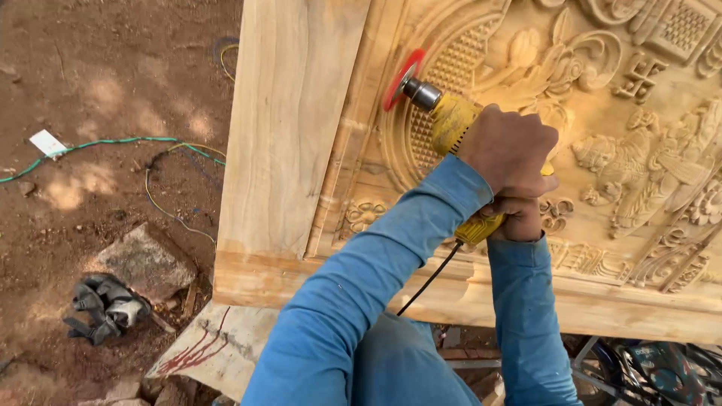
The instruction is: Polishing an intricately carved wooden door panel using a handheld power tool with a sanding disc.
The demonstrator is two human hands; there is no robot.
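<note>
Blue long sleeves (361,301) fill the lower middle of the view, both arms reaching up and away from the camera toward a yellow handheld power drill (460,143). Its black cord (429,282) drops from the handle's lower end, between the two forearms.

Nearer of the two, the right hand (517,218) is closed around the lower end of the drill's handle, mostly hidden under the other. Just above it, the left hand (510,149) is clenched over the top of the drill's body — knuckles toward the camera, fingers wrapped out of sight.

From the drill's silver chuck (421,94) a round red sanding disc (400,79) stands edge-on, touching the pale carved wooden panel (602,150) at the curved moulding that rings a cross-hatched field. Carved flowers, scrolls and figures cover the panel to the right; a plain, smooth wooden frame board (289,120) borders it on the left, and a flat moulded rail (571,301) runs along its near edge.

Beyond and left lies reddish-brown dirt ground (105,98) — with a grey crumpled cloth (105,308) near a flat stone (147,259), a green cable (113,143) trailing across, thinner loose wires (169,203) and a small white scrap of paper (47,143).
</note>
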